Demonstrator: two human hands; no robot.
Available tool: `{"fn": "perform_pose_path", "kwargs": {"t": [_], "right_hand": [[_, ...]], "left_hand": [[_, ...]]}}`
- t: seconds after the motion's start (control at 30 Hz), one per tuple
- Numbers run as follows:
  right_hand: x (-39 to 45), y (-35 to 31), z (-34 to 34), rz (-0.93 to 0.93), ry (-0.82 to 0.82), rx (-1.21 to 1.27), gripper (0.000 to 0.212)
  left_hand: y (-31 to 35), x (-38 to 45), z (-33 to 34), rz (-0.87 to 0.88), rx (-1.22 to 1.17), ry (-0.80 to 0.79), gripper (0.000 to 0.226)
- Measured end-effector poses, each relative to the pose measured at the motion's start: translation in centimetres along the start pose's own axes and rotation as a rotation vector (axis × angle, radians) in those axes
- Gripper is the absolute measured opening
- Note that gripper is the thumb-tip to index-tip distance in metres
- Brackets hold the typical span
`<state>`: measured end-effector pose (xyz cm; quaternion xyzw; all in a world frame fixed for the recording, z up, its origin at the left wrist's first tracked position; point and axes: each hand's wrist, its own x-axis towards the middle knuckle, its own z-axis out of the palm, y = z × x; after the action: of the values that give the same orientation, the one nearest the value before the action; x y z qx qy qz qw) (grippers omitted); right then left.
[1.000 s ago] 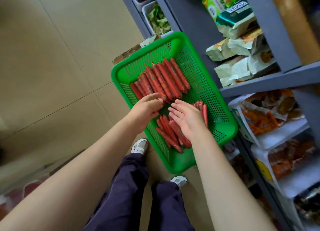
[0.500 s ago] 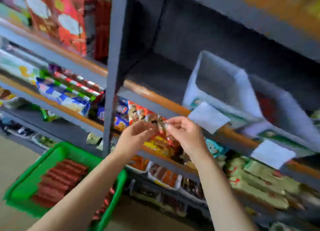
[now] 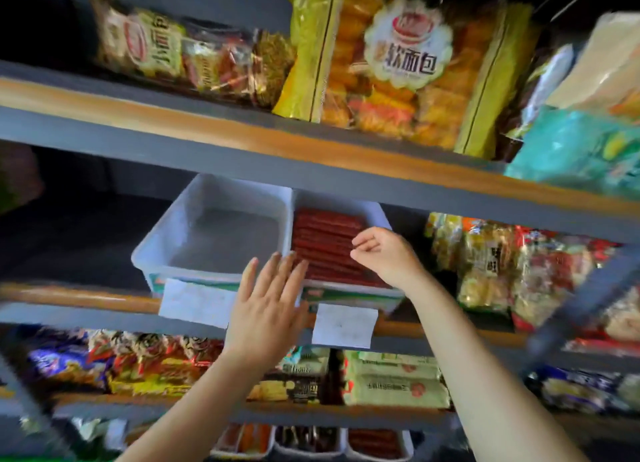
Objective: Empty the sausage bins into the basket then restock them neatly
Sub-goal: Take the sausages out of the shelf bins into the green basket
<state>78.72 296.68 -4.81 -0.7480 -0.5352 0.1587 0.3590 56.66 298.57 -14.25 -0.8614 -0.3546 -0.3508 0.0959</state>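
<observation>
Up close: left hand (image 3: 268,309) fingers (image 3: 277,271) straight, spread, tips near front rims where two bins meet. Right hand (image 3: 384,255) fingers curled loosely over sausages (image 3: 322,239); whether pinching one, cannot tell. Sausages lie in rows in right bin (image 3: 377,215). Left bin (image 3: 166,239) beside it, touching, at shelf (image 3: 86,302) front edge. Paper labels (image 3: 197,302) hang off bin fronts.

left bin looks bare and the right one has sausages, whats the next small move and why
Probably go back down for another handful of sausages for the left bin. It holds nothing, the right bin already has a tidy layer of sausages, and neither the left hand nor the right hand holds anything.
</observation>
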Motion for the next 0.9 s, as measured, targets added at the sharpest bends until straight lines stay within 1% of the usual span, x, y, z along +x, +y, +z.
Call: {"fn": "perform_pose_path", "kwargs": {"t": [0.07,0.13,0.2,0.3,0.37,0.43,0.5,0.63,0.73,0.9], "right_hand": [[2.5,1.0,0.2,0.024,-0.108,-0.07,0.021],[4.5,0.9,0.8,0.042,-0.274,-0.152,0.041],[6.2,0.4,1.4,0.026,-0.424,-0.306,0.063],[8.0,0.0,2.5,-0.01,-0.523,-0.579,0.085],[8.7,0.1,3.3,-0.026,-0.537,-0.668,0.093],[9.1,0.1,3.6,-0.038,-0.527,-0.692,0.092],[9.2,0.1,3.6,-0.054,-0.535,-0.688,0.086],[9.0,0.8,4.0,-0.069,-0.573,-0.737,0.082],[9.2,1.2,4.4,-0.059,-0.565,-0.727,0.075],[9.0,1.0,4.5,-0.064,-0.569,-0.714,0.054]], "left_hand": [[-0.1,-0.3,0.5,0.003,0.05,0.026,0.054],[-0.1,-0.1,0.7,-0.04,0.08,0.043,0.058],[0.4,0.0,0.7,-0.097,0.097,0.049,0.062],[1.1,0.4,0.8,-0.179,0.104,0.056,0.067],[1.2,0.5,1.1,-0.198,0.105,0.082,0.065],[1.2,0.7,1.4,-0.197,0.096,0.12,0.059],[1.2,0.7,1.6,-0.195,0.108,0.147,0.054],[1.3,0.7,1.7,-0.217,0.133,0.144,0.056],[1.4,0.7,1.8,-0.235,0.135,0.144,0.057],[1.2,0.7,1.9,-0.215,0.155,0.14,0.059]]}}
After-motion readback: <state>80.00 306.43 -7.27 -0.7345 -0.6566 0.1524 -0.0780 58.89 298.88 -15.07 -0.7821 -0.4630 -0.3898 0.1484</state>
